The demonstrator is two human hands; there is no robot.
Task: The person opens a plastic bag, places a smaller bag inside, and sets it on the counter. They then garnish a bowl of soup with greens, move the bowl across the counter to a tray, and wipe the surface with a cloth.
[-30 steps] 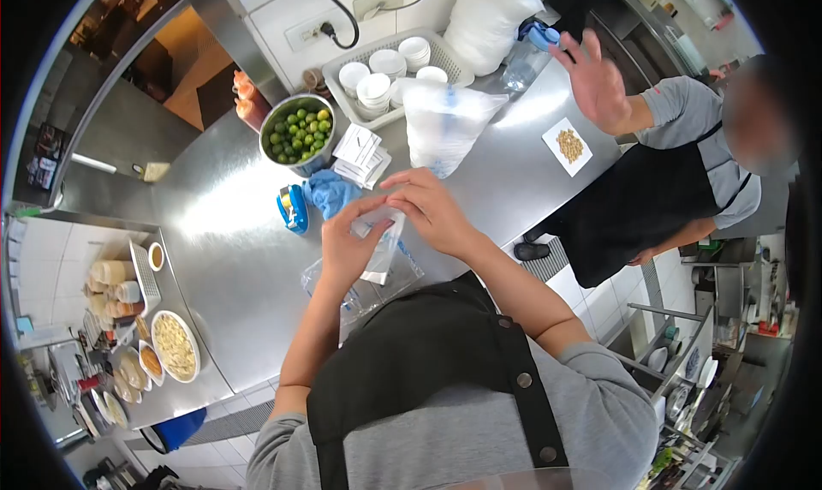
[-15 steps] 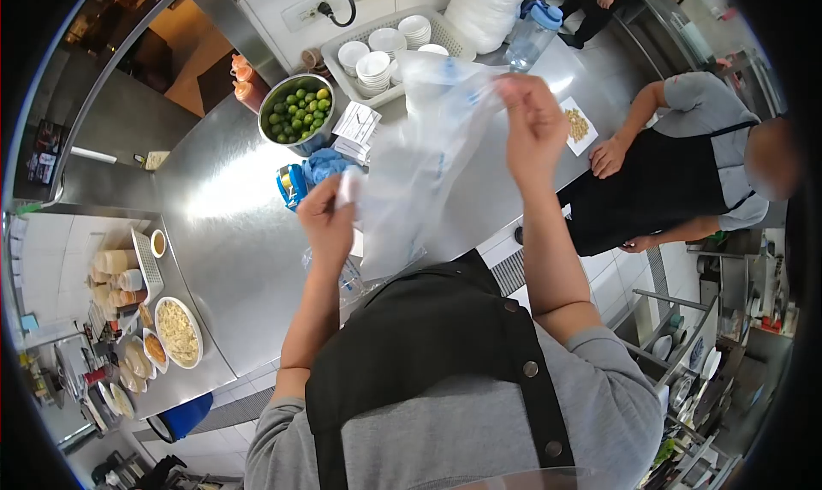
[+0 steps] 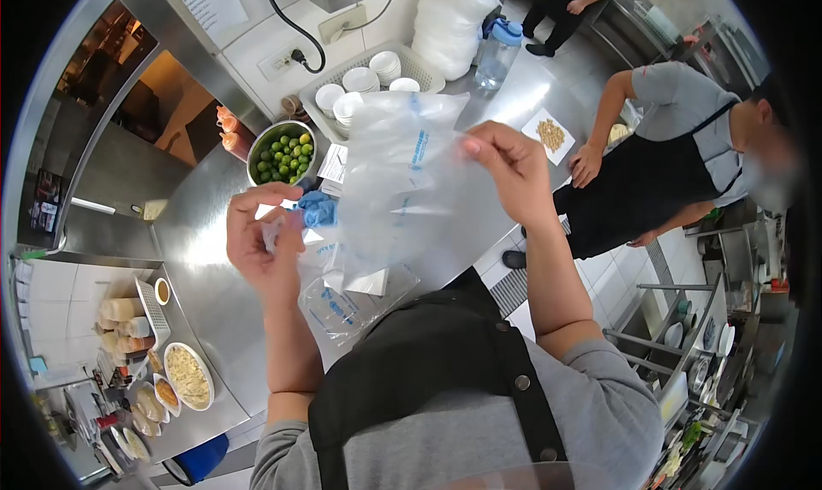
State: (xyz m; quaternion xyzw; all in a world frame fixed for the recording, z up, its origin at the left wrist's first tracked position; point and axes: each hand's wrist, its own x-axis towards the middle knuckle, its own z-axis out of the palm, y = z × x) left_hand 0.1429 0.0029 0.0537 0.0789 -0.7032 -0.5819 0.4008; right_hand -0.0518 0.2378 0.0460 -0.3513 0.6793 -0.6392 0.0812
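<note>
A translucent plastic bag with blue print (image 3: 402, 190) hangs over the steel counter (image 3: 193, 271). My right hand (image 3: 514, 171) pinches its upper right edge between thumb and fingers. To the left of the bag, my left hand (image 3: 267, 237) is curled, with a small crumpled piece of clear plastic (image 3: 272, 233) between its fingers. Below the bag, near my apron, lies a clear printed plastic wrapper (image 3: 355, 306). Blue crumpled material (image 3: 317, 209) rests just beyond my left hand, partly hidden by the bag.
A bowl of green limes (image 3: 282, 153), a basket (image 3: 432, 72) of white cups, a water bottle (image 3: 498, 55) and a paper with small tan pieces (image 3: 550, 136) stand along the counter. A co-worker (image 3: 651, 160) is at the right. Food dishes (image 3: 188, 376) sit lower left.
My left hand has moved left, away from the bag. The bag now hangs flatter and wider from my right hand, and the wrapper beneath shows more. The view has shifted slightly.
</note>
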